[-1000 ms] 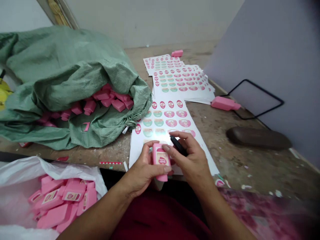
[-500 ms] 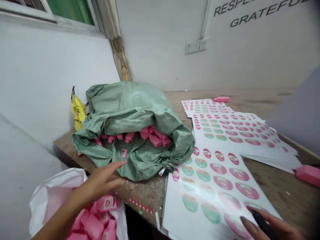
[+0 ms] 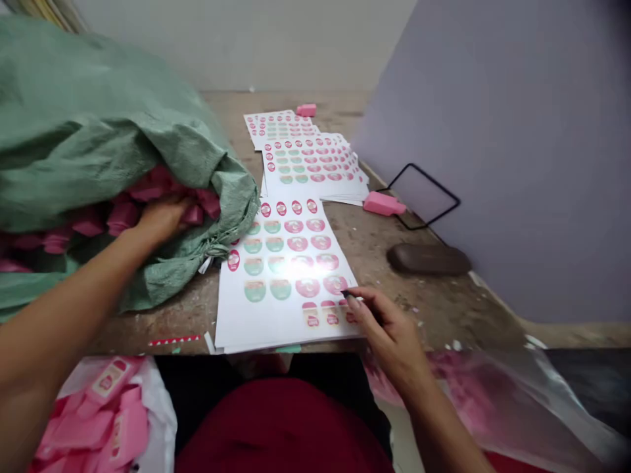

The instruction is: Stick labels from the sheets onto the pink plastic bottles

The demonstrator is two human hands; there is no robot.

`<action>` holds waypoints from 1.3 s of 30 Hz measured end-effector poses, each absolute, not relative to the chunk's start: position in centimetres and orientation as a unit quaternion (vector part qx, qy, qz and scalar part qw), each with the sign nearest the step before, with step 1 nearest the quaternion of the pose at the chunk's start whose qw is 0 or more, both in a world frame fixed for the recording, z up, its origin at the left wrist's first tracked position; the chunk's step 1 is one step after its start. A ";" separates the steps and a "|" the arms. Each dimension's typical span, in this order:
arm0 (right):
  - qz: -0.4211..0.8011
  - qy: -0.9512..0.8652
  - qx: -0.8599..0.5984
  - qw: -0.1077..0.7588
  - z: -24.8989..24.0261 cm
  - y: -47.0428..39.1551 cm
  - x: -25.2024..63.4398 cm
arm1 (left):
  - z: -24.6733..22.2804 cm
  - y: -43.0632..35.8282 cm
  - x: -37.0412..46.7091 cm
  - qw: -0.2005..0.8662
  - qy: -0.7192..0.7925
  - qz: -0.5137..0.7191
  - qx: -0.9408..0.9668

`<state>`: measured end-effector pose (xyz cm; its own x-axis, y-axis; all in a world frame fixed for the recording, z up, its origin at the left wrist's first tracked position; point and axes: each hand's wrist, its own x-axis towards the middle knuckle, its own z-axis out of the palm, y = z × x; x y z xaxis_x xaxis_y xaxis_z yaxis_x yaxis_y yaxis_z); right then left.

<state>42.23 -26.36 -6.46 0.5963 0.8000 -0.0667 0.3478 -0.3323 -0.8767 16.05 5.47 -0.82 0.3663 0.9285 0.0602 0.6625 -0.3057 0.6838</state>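
Note:
My left hand [image 3: 165,215] reaches into the mouth of a green woven sack [image 3: 162,141], among pink plastic bottles [image 3: 123,215]. Its fingers are blurred and partly hidden by the bottles, so whether it grips one cannot be made out. Over the lower right corner of a sticker sheet [image 3: 231,322], my right hand [image 3: 382,325] is closed on a slim black pen-like tool [image 3: 347,293], of which only the dark tip shows. Round pink and green stickers cover the sheet, with several bottle-shaped labels near its lower edge.
More sticker sheets [image 3: 290,161] lie farther back. A pink bottle [image 3: 382,203] and a brown case [image 3: 428,259] rest on the right beside a grey panel [image 3: 493,164]. Below the table edge hangs a white bag [image 3: 160,407] of labelled pink bottles; clear plastic [image 3: 522,394] is at lower right.
My left hand has moved from above the white bag into the sack's mouth. My view has turned right and down, so the sack and sheets appear farther left. My right hand keeps the black tool.

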 end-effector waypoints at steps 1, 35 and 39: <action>0.260 -0.361 -0.778 0.444 -7.0 -26.5 42.3 | -0.4 5.1 15.5 0.275 0.523 0.226 0.774; -0.027 -0.600 -0.774 0.198 -6.7 -25.5 39.6 | -4.6 -13.7 25.7 0.870 0.359 0.255 0.223; 0.011 -0.596 -0.779 0.193 -6.6 -25.1 39.9 | -4.3 -13.8 25.8 0.868 0.359 0.257 0.225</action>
<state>39.90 -25.12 -6.62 0.2884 0.9335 0.2132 0.9253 -0.2144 -0.3129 25.78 -13.77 -4.33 0.6096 0.6086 -0.5079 -0.2852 0.7662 0.5758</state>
